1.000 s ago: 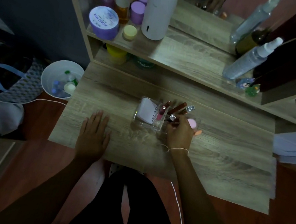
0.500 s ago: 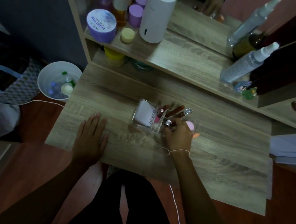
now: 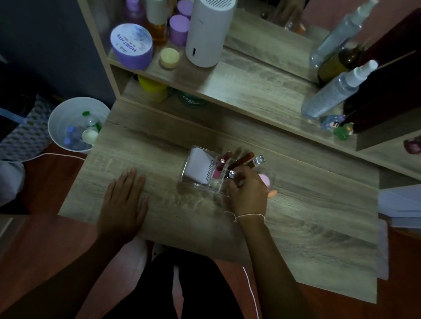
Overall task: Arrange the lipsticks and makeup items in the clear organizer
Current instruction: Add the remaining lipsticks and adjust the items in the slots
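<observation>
Broadly, a wooden desk [image 3: 289, 225] fills the middle of the view, with a shelf [image 3: 255, 89] raised along its far edge that carries a white cylinder [image 3: 210, 25], a purple jar [image 3: 131, 45], a small yellow pot [image 3: 169, 57] and two spray bottles [image 3: 337, 88] leaning at the right; a white bin [image 3: 75, 122] stands on the floor just beside the desk's left edge. Near the desk's centre sits the clear organizer [image 3: 202, 171], its left compartment holding a white packet [image 3: 200, 167] (the lettering on it is too blurred to trust), and the slots to its right holding several lipsticks [image 3: 242, 161] that stand tilted, tips leaning away toward the shelf. The left hand [image 3: 124, 201] lies flat on the desk, palm down and fingers spread, well apart from the organizer. The right hand [image 3: 249, 194] is over the organizer's right side, fingers curled around a silver-capped tube [image 3: 231, 174] at one of the slots. A pink sponge [image 3: 265, 179] shows just past the knuckles, partly hidden, so its compartment is unclear
</observation>
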